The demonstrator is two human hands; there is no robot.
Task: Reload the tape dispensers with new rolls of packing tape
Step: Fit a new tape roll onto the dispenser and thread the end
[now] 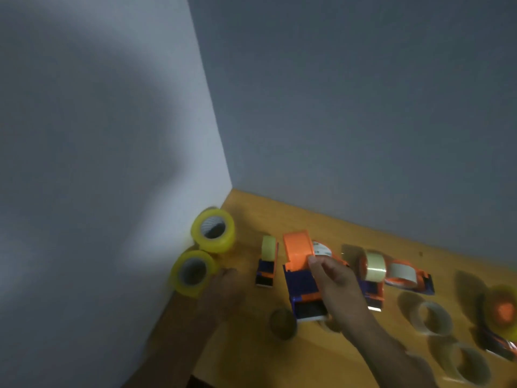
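Note:
Several orange-and-blue tape dispensers lie in a row on a wooden table (279,217). My right hand (333,278) grips the big orange dispenser (299,264) in the middle, thumb on its orange hood. My left hand (223,287) reaches toward the near yellow tape roll (193,273) at the wall and touches its side; the hand is blurred. A second yellow roll (213,230) stands just behind it. A small dispenser (267,261) with a pale roll sits between my hands.
Right of my hand lie more dispensers, one with a clear roll (373,266), another flat (407,277), one at the right edge (500,317). Empty clear cores (432,317) (470,365) and a dark core (282,323) lie near. White walls close the left and back.

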